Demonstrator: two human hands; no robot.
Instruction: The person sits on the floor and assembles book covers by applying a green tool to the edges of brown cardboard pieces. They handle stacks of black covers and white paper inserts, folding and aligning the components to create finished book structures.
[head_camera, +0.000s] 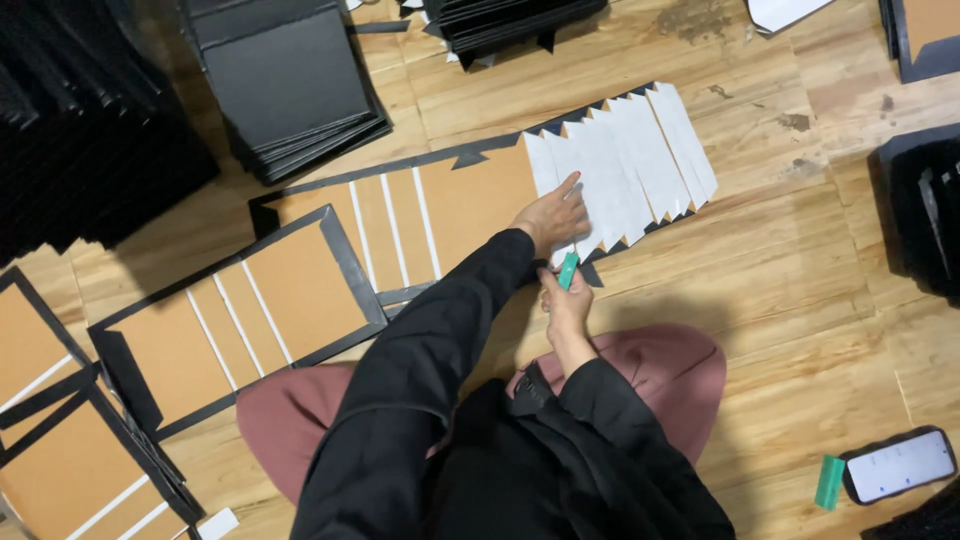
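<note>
Brown cardboard panels edged in black lie flat on the wooden floor, and over the right end of the nearest one sits a fanned row of white paper sheets, each overlapping the next, with small black corner points showing along the top and bottom edges. Left hand, in a black sleeve, rests palm down on the left edge of that white row, fingers spread and the index finger stretched toward the upper right; it presses on the sheets rather than gripping anything. Right hand sits just below it, at the lower edge of the same sheets, with its fingers closed around a small green tool whose tip points up toward the paper. Another brown panel with a black frame and white strips lies to the left, touching the first, and more of the same kind reach the left border. Stacks of flat black boards stand at the top left. Near the lower right corner a phone lies screen up, with a second green piece just beside it. Dusty pink trousers cover the person's folded legs.
</note>
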